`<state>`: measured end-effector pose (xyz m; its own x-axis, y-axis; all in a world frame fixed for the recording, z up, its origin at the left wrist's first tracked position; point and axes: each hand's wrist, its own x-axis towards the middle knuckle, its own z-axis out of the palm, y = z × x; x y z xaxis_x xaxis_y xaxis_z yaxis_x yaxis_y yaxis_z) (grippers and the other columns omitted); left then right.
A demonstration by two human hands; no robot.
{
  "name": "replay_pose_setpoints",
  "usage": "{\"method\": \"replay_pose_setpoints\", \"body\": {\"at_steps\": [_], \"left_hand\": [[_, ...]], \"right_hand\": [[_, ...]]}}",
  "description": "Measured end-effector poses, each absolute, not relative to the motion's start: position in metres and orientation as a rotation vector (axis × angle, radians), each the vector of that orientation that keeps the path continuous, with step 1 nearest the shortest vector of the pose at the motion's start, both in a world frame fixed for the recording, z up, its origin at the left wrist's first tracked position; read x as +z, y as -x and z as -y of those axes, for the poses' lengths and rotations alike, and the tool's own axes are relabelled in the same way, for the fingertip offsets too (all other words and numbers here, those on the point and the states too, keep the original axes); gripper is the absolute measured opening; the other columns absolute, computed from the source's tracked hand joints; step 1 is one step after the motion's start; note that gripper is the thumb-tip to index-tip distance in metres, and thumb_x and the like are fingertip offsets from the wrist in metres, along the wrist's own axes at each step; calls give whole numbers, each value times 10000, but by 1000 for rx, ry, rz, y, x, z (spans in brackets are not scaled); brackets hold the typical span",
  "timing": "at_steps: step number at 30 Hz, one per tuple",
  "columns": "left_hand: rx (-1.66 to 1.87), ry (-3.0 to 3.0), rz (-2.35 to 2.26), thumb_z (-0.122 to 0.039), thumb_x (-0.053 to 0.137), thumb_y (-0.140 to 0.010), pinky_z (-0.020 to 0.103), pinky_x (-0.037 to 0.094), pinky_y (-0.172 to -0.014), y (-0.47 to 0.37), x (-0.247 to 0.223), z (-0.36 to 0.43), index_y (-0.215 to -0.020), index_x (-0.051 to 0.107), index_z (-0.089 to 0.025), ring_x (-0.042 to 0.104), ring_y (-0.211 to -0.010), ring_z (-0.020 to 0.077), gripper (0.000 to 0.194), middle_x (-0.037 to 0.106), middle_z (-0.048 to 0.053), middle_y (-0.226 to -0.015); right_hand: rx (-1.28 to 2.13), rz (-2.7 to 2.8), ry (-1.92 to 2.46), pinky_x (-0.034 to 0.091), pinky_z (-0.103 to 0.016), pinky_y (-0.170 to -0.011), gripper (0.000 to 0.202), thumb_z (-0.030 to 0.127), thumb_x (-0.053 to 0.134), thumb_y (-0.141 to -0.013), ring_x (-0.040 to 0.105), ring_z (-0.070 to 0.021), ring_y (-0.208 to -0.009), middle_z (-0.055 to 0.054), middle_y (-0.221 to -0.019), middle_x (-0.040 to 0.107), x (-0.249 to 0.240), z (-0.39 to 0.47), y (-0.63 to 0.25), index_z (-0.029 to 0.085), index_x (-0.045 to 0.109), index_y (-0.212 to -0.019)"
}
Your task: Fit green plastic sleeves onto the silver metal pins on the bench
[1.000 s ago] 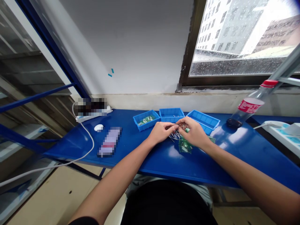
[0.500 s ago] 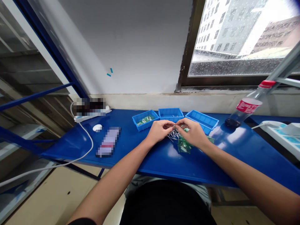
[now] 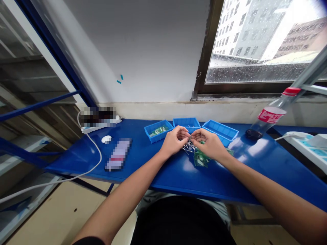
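My left hand and my right hand meet at the fingertips over a pile of thin metal pins on the blue table. Both hands are closed in a pinch, and whatever lies between the fingers is too small to name. Under and beside my right hand is a green plastic bag with pale pieces inside, partly covered by the hand. Behind the hands stand three blue trays: the left tray holds green and white packets, the middle tray a few small bits, and the right tray is partly hidden.
A bottle with a red cap leans at the right by a white power strip. On the left lie a blurred phone, a round white object and a white cable. The wall and window rise behind the table.
The fingers of my left hand have lifted and arched slightly, and the right fingers have shifted a little. The hands stay together over the pins; the trays and bag have not moved.
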<state>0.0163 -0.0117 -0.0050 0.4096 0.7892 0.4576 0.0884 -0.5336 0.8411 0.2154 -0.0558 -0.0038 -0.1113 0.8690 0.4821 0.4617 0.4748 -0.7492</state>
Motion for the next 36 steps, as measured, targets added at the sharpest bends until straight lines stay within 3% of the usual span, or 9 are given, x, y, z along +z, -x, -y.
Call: {"method": "replay_pose_setpoints", "body": {"at_steps": [5,11,21,27,31,36], "left_hand": [[1123,-1931,-813,-318,759,-912,306,614,-814,-16,-1,13,-1026,696,-158,761,-883,197,207,798,92,-989],[960,-1981,-844,-509,647,-998,283,574,-717,-12,6,19,-1002,801,-153,756,-812,211,388,815,71,-898],[1091,-1762,-743,-256,834,-848,368,651,-919,-16,-7,7,-1062,761,-127,800,-951,227,261,824,121,-1033],[1099,-1922,-763,-92,767,-802,309,645,-832,-15,-10,6,-1123,737,-145,769,-830,166,327,812,75,-977],[1090,-2042,-752,-98,739,-813,295,626,-812,-14,-7,8,-1124,742,-153,755,-828,166,315,800,59,-965],[1160,-2033,-740,-104,719,-839,329,633,-882,-14,-7,8,-1182,736,-155,764,-908,187,347,800,89,-1053]], "right_hand": [[406,1796,1125,629,-405,-734,157,302,682,-905,715,-237,-784,-68,-916,751,1,57,-215,235,719,-1042],[348,1810,1127,624,-412,-776,95,283,684,-925,722,-243,-822,-61,-962,755,0,56,-218,255,741,-996],[356,1801,1078,657,-456,-856,140,354,654,-994,757,-268,-929,-87,-1059,768,-2,55,-218,252,728,-1054],[446,1770,1152,655,-440,-810,196,423,701,-972,777,-264,-855,-81,-970,797,-4,56,-214,236,740,-1014],[458,1803,1157,653,-414,-747,176,405,717,-945,776,-254,-796,-71,-909,805,-2,57,-213,232,738,-967],[484,1800,1145,657,-411,-778,132,360,722,-920,769,-245,-812,-59,-906,788,-1,56,-214,234,718,-959]]}}
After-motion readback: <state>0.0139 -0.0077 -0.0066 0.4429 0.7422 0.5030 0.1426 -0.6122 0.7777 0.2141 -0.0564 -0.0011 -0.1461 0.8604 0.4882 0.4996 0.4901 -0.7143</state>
